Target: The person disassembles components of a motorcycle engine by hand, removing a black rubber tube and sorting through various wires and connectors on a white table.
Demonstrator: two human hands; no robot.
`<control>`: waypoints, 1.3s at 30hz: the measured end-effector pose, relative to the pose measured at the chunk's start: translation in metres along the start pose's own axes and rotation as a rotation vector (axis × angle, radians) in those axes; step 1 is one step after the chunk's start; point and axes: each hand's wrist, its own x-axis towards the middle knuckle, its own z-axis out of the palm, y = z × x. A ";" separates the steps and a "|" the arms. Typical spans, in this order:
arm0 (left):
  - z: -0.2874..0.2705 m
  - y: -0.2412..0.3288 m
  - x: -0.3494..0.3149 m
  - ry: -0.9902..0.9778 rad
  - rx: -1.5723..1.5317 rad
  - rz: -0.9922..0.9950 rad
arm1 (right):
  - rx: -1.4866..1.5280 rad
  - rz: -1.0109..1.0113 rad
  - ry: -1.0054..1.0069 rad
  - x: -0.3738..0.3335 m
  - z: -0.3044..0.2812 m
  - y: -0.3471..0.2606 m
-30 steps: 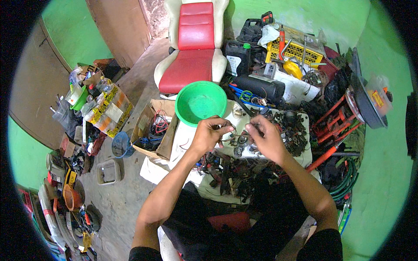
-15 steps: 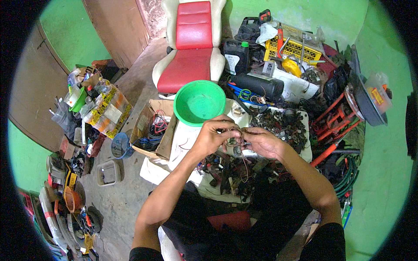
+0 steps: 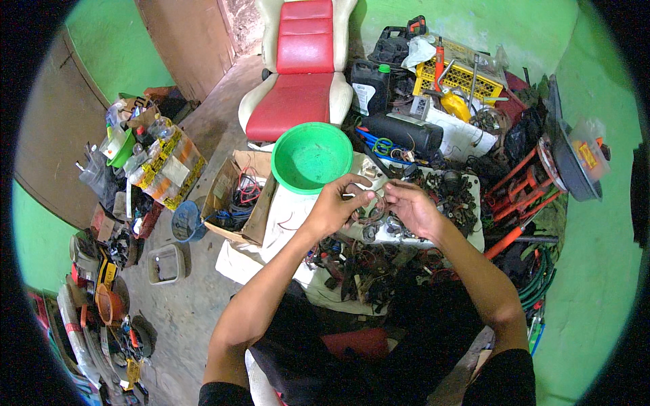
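Observation:
A thin, dark brownish wire (image 3: pixel 370 219) hangs in a loose loop between my hands, above the parts-covered white surface. My left hand (image 3: pixel 336 208) is closed, pinching the wire between thumb and fingers. Close by on the right, my right hand (image 3: pixel 417 212) has its fingertips drawn together at the upper end of the loop. What exactly lies between those fingertips is small and hard to make out. Beneath both hands spreads a pile of small dark parts and wire scraps (image 3: pixel 365 271). The green basin (image 3: pixel 312 185) stands just beyond my left hand.
Left of the basin is a cardboard box (image 3: pixel 260 220) of wires. A red and white car seat (image 3: pixel 291 105) stands behind. At the back right are a black canister (image 3: pixel 370 86), a black cylinder (image 3: pixel 409 133) and a yellow crate (image 3: pixel 425 76). More small parts (image 3: pixel 460 203) lie right.
My hands have moved slightly apart, and the wire that was bunched between them now shows as an open loop. Its end no longer dangles below my fingers. The view has shifted a little.

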 end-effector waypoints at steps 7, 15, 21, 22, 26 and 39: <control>0.002 -0.007 -0.001 -0.067 0.082 0.065 | 0.092 0.193 -0.086 -0.009 -0.005 -0.021; -0.019 -0.018 -0.004 -0.097 0.162 0.108 | -1.123 -0.066 -0.060 -0.020 -0.009 -0.021; -0.051 -0.021 -0.005 -0.093 -0.029 -0.035 | -0.133 -0.117 0.025 -0.019 -0.008 -0.024; -0.048 -0.022 -0.006 -0.106 0.027 -0.003 | 0.008 -0.092 -0.024 -0.019 -0.007 -0.022; -0.048 -0.024 -0.004 -0.094 0.183 0.110 | 0.394 0.085 -0.176 -0.017 -0.005 -0.025; -0.085 -0.021 -0.004 0.132 0.345 0.186 | 0.507 0.030 -0.271 -0.052 0.008 -0.053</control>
